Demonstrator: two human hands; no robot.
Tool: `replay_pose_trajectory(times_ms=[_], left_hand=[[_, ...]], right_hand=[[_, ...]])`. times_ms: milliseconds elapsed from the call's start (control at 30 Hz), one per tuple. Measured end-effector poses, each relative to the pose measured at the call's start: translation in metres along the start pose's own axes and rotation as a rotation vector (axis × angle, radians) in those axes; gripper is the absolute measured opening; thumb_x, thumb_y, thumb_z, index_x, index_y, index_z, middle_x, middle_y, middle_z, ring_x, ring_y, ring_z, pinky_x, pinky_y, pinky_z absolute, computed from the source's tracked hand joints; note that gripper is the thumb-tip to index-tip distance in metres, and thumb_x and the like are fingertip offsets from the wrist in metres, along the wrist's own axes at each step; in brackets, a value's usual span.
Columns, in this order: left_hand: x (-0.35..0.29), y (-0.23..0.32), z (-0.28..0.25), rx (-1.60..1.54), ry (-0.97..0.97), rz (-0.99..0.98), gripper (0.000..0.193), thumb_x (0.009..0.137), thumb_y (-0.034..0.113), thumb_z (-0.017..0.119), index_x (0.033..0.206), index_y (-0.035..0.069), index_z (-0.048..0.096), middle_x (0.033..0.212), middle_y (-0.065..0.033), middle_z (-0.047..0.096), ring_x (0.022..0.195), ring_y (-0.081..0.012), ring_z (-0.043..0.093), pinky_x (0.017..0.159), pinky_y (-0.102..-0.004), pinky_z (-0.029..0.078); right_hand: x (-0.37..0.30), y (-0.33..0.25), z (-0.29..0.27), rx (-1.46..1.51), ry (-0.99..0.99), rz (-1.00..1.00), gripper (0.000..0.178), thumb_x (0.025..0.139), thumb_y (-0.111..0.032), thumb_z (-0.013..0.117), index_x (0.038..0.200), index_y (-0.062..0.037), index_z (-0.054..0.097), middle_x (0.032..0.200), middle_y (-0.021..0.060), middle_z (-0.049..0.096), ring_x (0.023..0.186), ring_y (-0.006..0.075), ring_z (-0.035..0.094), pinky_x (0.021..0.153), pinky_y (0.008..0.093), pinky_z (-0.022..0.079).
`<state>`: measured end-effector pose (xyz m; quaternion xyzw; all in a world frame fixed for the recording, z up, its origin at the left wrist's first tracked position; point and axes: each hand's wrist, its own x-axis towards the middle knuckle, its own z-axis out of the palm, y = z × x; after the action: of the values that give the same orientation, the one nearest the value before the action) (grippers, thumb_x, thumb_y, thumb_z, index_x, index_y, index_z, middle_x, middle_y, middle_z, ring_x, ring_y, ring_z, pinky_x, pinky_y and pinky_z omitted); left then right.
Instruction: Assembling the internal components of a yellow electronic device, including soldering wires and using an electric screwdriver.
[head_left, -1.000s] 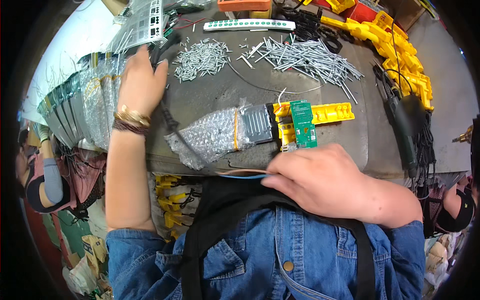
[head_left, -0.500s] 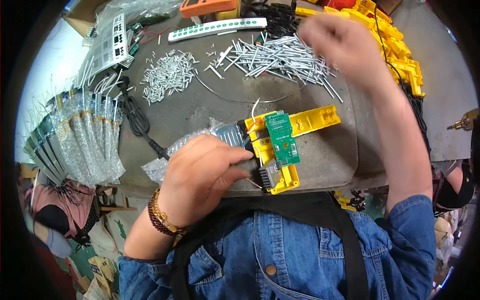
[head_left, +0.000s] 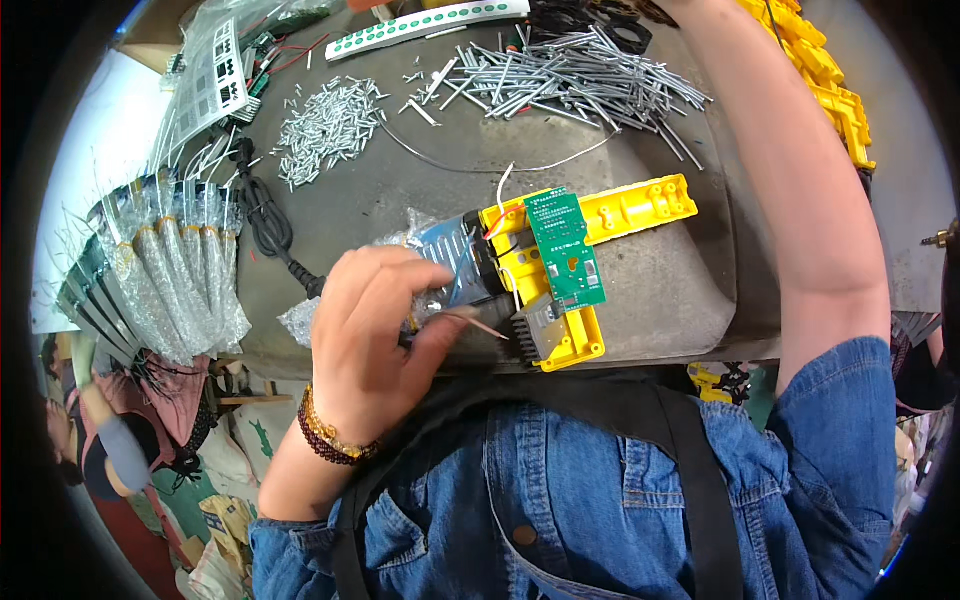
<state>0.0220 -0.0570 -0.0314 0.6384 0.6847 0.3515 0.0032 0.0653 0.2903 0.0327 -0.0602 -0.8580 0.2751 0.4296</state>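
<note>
My left hand (head_left: 365,315) curls round the bubble-wrapped part (head_left: 450,258) with its blue-filmed, slotted end, the thumb below and the fingers above. A thin wire (head_left: 485,326) runs out past the thumb. The part's black end meets a yellow plastic housing half (head_left: 640,208) lying open on the table. Across the housing sits a green circuit board (head_left: 568,250), with red and white wires at its left side and a finned metal heat sink (head_left: 540,332) below. My right hand (head_left: 685,6) reaches to the far edge of view, its fingers cut off from sight.
Many long metal screws (head_left: 590,80) and a heap of short screws (head_left: 328,128) lie behind. Several bubble-wrapped parts (head_left: 170,270) stand at left by a black cable (head_left: 268,220). A strip of green stickers (head_left: 430,28) is at the back; yellow housings (head_left: 835,100) pile at right.
My right hand has moved farther away, mostly out of view. My left hand has drawn back from the housing's edge onto the wrapped part. The whole view has shifted slightly.
</note>
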Motion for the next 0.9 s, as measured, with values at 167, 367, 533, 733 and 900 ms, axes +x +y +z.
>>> replay_pose_trajectory(times_ms=[167, 367, 533, 733, 900], left_hand=[[-0.004, -0.005, -0.007, 0.006, -0.021, 0.007, 0.022, 0.072, 0.001, 0.074, 0.091, 0.005, 0.065, 0.092, -0.012, 0.064, 0.084, -0.0298, 0.061, 0.074, -0.0378, 0.049], [0.022, 0.004, -0.007, -0.3, -0.105, -0.122, 0.013, 0.077, -0.002, 0.069, 0.088, 0.003, 0.066, 0.081, -0.0096, 0.065, 0.075, -0.0263, 0.063, 0.069, -0.0337, 0.049], [0.051, 0.002, 0.002, -0.26, -0.246, 0.018, 0.008, 0.077, 0.001, 0.071, 0.082, 0.004, 0.066, 0.079, -0.0046, 0.062, 0.07, -0.0169, 0.057, 0.063, -0.0276, 0.043], [0.075, 0.003, 0.015, -0.152, -0.359, 0.101, 0.01, 0.074, 0.006, 0.072, 0.08, 0.004, 0.064, 0.074, -0.0079, 0.057, 0.071, -0.0245, 0.055, 0.064, -0.0323, 0.043], [0.083, 0.005, 0.019, -0.154, -0.351, 0.146, 0.011, 0.073, 0.005, 0.073, 0.08, 0.004, 0.064, 0.076, -0.0084, 0.058, 0.072, -0.0251, 0.056, 0.065, -0.0327, 0.044]], right_hand=[[-0.058, -0.044, -0.017, 0.43, 0.274, -0.212, 0.016, 0.101, -0.01, 0.048, 0.115, -0.003, 0.051, 0.102, 0.008, 0.064, 0.091, 0.0138, 0.061, 0.083, 0.0273, 0.051], [-0.162, -0.074, -0.084, 0.735, 0.421, 0.311, 0.034, 0.103, -0.031, 0.045, 0.117, -0.0022, 0.056, 0.1, 0.0084, 0.062, 0.062, 0.0078, 0.05, 0.069, 0.022, 0.044], [-0.189, -0.053, -0.082, 1.099, 0.301, 0.541, 0.027, 0.101, -0.03, 0.047, 0.105, -0.0063, 0.058, 0.097, 0.0128, 0.066, 0.054, 0.0064, 0.045, 0.056, 0.0225, 0.041], [-0.19, -0.048, -0.062, 0.951, 0.283, 0.671, 0.026, 0.102, -0.032, 0.045, 0.106, -0.0082, 0.055, 0.093, 0.0068, 0.06, 0.05, 0.0022, 0.037, 0.049, 0.017, 0.033], [-0.189, -0.052, -0.055, 0.876, 0.298, 0.682, 0.027, 0.102, -0.033, 0.045, 0.106, -0.0082, 0.054, 0.092, 0.0065, 0.06, 0.051, 0.002, 0.037, 0.05, 0.0174, 0.033]])
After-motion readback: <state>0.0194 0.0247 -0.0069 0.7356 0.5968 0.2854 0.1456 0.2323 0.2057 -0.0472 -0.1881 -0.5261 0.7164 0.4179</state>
